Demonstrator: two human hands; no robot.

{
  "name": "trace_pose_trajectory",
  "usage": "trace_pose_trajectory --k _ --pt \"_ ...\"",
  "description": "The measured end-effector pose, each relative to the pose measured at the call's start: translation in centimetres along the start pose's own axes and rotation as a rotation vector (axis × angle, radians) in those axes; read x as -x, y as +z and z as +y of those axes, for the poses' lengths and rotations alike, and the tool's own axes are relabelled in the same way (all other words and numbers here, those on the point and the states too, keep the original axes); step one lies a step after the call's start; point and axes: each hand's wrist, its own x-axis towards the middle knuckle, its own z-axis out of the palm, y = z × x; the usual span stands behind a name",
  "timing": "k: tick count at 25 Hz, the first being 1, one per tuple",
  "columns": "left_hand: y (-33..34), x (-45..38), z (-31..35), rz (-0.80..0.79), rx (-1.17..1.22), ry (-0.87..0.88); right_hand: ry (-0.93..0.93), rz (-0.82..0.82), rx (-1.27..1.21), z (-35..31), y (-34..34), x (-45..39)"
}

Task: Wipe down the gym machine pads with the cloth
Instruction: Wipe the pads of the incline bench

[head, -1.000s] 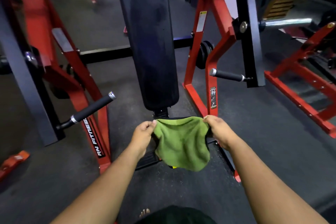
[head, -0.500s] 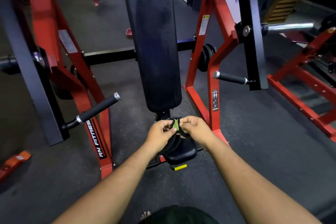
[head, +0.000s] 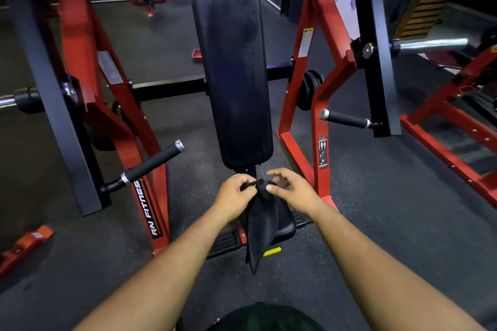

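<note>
- Centre of the frame, low down: the left hand (head: 236,193) pinches the top of the cloth (head: 262,226), fingers curled tight on a bunched corner — a sliver of green shows right at the pinch.
- The cloth hangs straight down from that grip, dark side outward, dangling in front of the seat pad (head: 285,226) and reaching past its front edge toward the floor (head: 376,223).
- The right hand (head: 291,192) sits just beside the bunch, fingers spread and loosely bent, gripping nothing; one fingertip is very close to the fabric, and I cannot tell whether it touches.
- My read: one hand carries the weight so the other is free to take a fresh hold or fold the cloth into a wiping wad.
- Straight above the hands, the long back pad (head: 234,75) stands upright in mid-frame, apart from the cloth — wiping doesn't look started here.
- Both hands are held right over the seat, so that pad looks like the handiest first target.
- Left of centre, a black handle grip (head: 154,162) juts from the red frame (head: 80,43); its twin (head: 345,119) pokes out on the right side.
</note>
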Motion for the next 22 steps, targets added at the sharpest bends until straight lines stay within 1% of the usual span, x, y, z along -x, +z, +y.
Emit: trace_pose_trajectory --k 2,3,5,6,8,9,11,12,13,14,15,16,17,19,20,22 --pt "-0.5 0.3 0.8 -0.035 0.268 -0.104 -0.128 -0.11 0.225 0.1 -0.1 0.3" --pt "-0.8 0.4 1.1 -0.065 0.359 -0.121 -0.174 -0.137 0.288 -0.2 0.0 0.5" --pt "-1.6 0.4 1.6 -0.118 0.405 -0.096 -0.232 -0.143 0.293 -0.6 0.3 0.5" --pt "-2.0 0.4 1.7 -0.127 0.385 -0.079 -0.239 -0.16 0.267 -0.8 0.5 0.4" --pt "-2.3 0.4 1.9 -0.108 0.353 -0.04 -0.234 -0.189 0.261 -1.4 0.8 0.3" --pt "-2.6 0.5 2.0 -0.097 0.374 -0.034 -0.242 -0.172 0.291 -2.0 1.0 0.4" --pt "-2.9 0.7 2.3 -0.116 0.417 -0.027 -0.291 -0.062 0.322 -2.5 1.1 0.2" --pt "-3.2 0.8 2.4 -0.163 0.372 -0.01 -0.296 0.005 0.308 -2.5 1.0 0.0" --pt "-3.5 0.7 2.3 -0.226 0.273 0.023 -0.271 0.065 0.287 -2.6 1.0 -0.1" --pt "-3.8 0.5 1.9 -0.269 0.069 0.092 -0.24 0.104 0.268 -2.7 0.8 -0.1" --pt "-4.1 0.3 1.7 -0.273 -0.146 0.166 -0.203 0.116 0.263 -2.8 0.7 0.1" --pt "-4.3 0.0 1.6 -0.234 -0.287 0.224 -0.191 0.11 0.264 -2.7 0.6 0.2" --pt "-4.6 -0.2 1.7 -0.179 -0.327 0.245 -0.182 0.089 0.272 -2.8 0.4 0.4" --pt "-5.3 -0.3 1.5 -0.113 -0.221 0.193 -0.185 0.019 0.309 -2.7 -0.2 0.7" --pt "-5.6 -0.3 1.5 -0.1 -0.163 0.172 -0.202 -0.013 0.364 -2.6 -0.8 0.7" --pt "-5.8 -0.4 1.2 -0.078 -0.121 0.165 -0.235 -0.059 0.544 -2.6 -1.8 0.9"
